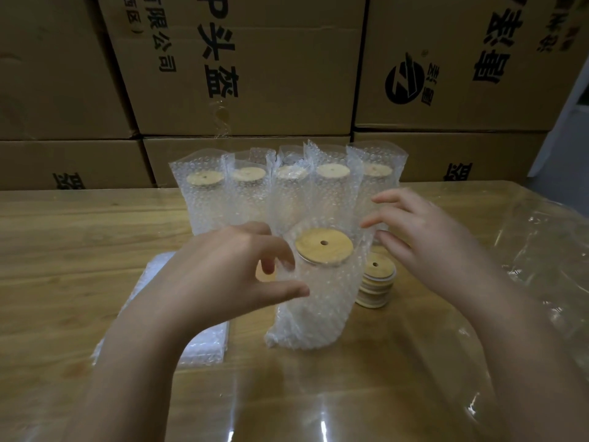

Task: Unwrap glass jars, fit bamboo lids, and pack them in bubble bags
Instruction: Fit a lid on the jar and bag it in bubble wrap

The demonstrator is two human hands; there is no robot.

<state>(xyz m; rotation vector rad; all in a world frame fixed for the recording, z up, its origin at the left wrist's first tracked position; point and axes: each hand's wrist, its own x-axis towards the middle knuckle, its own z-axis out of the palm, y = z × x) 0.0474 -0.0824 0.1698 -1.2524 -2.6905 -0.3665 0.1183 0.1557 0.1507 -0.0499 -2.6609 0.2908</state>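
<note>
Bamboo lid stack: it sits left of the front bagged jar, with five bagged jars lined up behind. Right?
No: the head view shows the bamboo lid stack right of the front bagged jar. Five bagged jars do stand behind.

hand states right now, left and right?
Left hand: grips the front bag at its side.
Right hand: open, fingers spread, holding nothing.

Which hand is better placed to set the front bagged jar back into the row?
Left, probably. The left hand grips the front bagged jar by its side, thumb across the bubble bag, while the right hand hovers open beside it, apparently holding nothing.
</note>
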